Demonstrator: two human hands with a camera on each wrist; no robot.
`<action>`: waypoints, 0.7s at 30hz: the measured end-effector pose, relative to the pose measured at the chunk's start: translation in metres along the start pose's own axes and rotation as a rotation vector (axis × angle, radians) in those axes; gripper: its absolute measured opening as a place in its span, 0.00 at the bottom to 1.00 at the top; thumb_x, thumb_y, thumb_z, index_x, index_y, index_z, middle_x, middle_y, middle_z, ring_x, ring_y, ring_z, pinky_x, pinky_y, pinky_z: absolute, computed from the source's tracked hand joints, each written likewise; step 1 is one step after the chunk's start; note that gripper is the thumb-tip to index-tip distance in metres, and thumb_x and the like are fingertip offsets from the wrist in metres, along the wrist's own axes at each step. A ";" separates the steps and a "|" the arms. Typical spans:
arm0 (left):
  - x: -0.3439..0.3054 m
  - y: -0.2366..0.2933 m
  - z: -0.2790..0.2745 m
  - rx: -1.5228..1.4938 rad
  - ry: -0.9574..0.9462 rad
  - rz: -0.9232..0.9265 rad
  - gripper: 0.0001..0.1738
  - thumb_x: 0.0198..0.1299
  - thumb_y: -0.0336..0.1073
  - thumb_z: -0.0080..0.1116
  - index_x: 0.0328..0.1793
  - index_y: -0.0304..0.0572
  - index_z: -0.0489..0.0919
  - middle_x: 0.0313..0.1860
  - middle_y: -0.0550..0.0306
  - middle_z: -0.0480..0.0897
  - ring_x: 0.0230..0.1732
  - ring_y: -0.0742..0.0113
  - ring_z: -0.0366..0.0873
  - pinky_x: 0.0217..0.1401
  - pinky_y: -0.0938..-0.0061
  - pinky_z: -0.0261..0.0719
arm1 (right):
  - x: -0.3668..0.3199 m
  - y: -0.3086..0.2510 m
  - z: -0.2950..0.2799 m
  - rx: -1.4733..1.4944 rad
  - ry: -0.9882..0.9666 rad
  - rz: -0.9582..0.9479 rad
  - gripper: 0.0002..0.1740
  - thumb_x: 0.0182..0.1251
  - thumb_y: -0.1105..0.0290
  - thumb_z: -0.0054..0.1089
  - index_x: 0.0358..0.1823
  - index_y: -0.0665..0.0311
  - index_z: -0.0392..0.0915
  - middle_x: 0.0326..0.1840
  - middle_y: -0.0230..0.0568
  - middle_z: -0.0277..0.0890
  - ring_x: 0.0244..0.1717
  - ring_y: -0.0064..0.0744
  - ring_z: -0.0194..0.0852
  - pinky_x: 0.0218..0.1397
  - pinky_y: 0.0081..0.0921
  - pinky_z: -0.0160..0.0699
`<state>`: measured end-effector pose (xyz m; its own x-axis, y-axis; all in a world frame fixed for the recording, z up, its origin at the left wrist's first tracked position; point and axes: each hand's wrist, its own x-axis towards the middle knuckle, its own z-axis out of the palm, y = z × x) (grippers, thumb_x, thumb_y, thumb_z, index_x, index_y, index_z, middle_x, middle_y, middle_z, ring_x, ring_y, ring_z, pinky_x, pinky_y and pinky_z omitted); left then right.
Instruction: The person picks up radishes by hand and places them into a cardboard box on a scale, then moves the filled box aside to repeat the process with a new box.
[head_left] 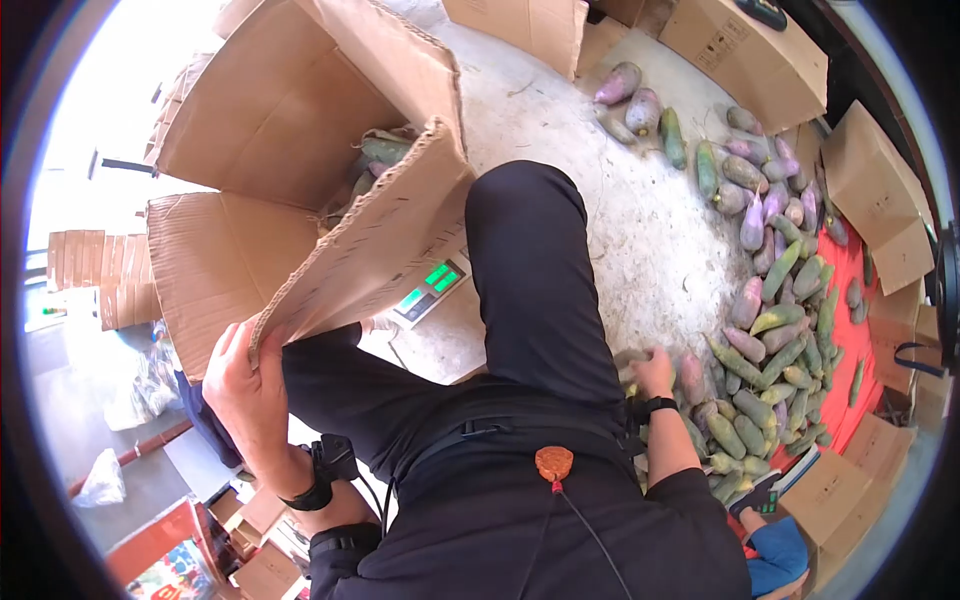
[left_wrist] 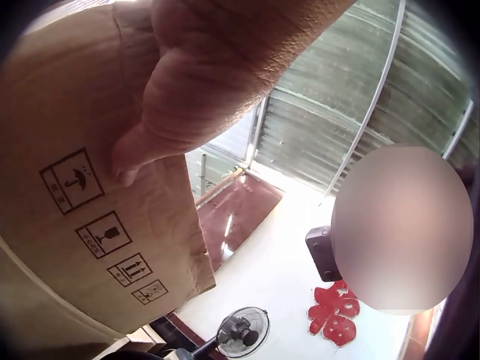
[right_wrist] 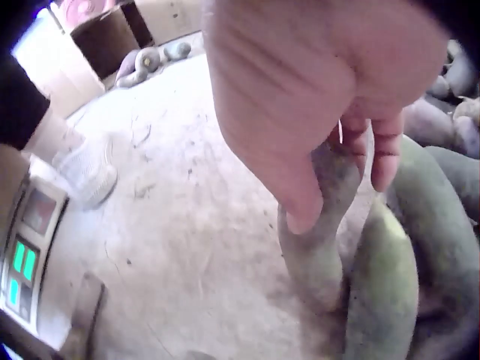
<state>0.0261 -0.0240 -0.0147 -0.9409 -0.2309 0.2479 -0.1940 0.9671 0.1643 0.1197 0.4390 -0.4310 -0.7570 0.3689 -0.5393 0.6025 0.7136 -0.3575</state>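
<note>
My left hand (head_left: pixel 243 395) grips the edge of a flap (head_left: pixel 350 250) on a large open cardboard box (head_left: pixel 275 90). In the left wrist view its thumb presses on the printed cardboard (left_wrist: pixel 169 217). Some green radishes (head_left: pixel 386 150) lie inside the box, partly hidden by the flap. Down by my right thigh, my right hand (head_left: pixel 655 373) is at the near edge of a radish pile. Its thumb and fingers pinch a green radish (right_wrist: pixel 311 259), close above the floor in the right wrist view. Another green radish (right_wrist: pixel 384 281) lies beside it.
A scale (head_left: pixel 430 290) with a lit green display stands under the box. Green and purple radishes (head_left: pixel 780 330) spread over the floor and a red sheet (head_left: pixel 850 365) at right. More cardboard boxes (head_left: pixel 745 55) line the edge. Another person's blue sleeve (head_left: pixel 778 555) shows at lower right.
</note>
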 end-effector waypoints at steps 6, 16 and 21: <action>0.000 0.005 -0.002 0.030 0.043 0.009 0.07 0.54 0.33 0.62 0.38 0.41 0.81 0.29 0.52 0.79 0.33 0.52 0.78 0.35 0.67 0.75 | 0.038 -0.137 -0.122 0.948 0.189 -0.221 0.20 0.53 0.78 0.66 0.49 0.70 0.73 0.43 0.35 0.76 0.43 0.25 0.73 0.48 0.23 0.74; -0.002 0.001 -0.001 0.055 0.069 0.058 0.07 0.54 0.36 0.61 0.38 0.43 0.81 0.30 0.54 0.79 0.34 0.52 0.78 0.34 0.66 0.74 | -0.094 -0.432 -0.279 1.183 0.082 -1.426 0.22 0.59 0.79 0.61 0.55 0.72 0.70 0.51 0.43 0.75 0.54 0.31 0.72 0.60 0.28 0.67; -0.004 -0.003 0.000 0.036 0.042 0.053 0.09 0.55 0.34 0.61 0.40 0.40 0.80 0.33 0.52 0.80 0.35 0.53 0.79 0.37 0.69 0.76 | -0.085 -0.443 -0.260 0.672 0.347 -1.578 0.24 0.59 0.69 0.65 0.55 0.68 0.70 0.47 0.36 0.75 0.46 0.25 0.73 0.48 0.19 0.71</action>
<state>0.0306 -0.0257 -0.0167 -0.9375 -0.1832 0.2957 -0.1551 0.9811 0.1162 -0.1482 0.2462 -0.0283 -0.6300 -0.2119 0.7471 -0.7766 0.1671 -0.6075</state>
